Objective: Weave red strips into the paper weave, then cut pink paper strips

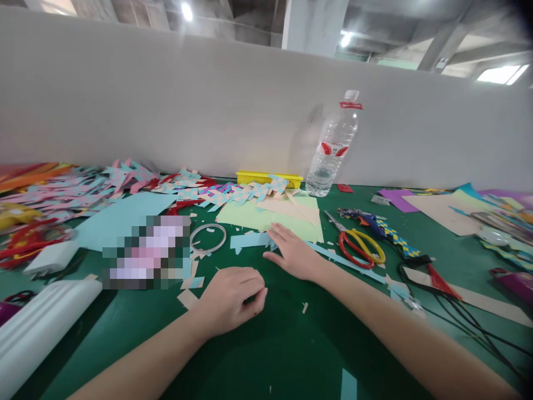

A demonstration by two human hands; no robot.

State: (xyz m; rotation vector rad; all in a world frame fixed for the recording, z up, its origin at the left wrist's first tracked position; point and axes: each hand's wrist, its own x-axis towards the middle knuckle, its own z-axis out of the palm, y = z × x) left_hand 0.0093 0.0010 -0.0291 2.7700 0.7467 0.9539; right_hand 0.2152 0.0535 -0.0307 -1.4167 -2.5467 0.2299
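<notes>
On a green table (pixel 287 355) before a pale partition (pixel 187 100): light-blue paper strip (pixel 250 240), long axis left to right, extending left from extended, unclenched fingers of the nearer right hand (pixel 293 253); left hand (pixel 233 300) apart, near side, loosely curled, grasp impossible to tell.

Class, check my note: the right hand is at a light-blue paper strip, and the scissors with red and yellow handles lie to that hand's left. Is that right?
Not quite: the head view shows the scissors to the right of the right hand, which is at the light-blue paper strip.
</notes>
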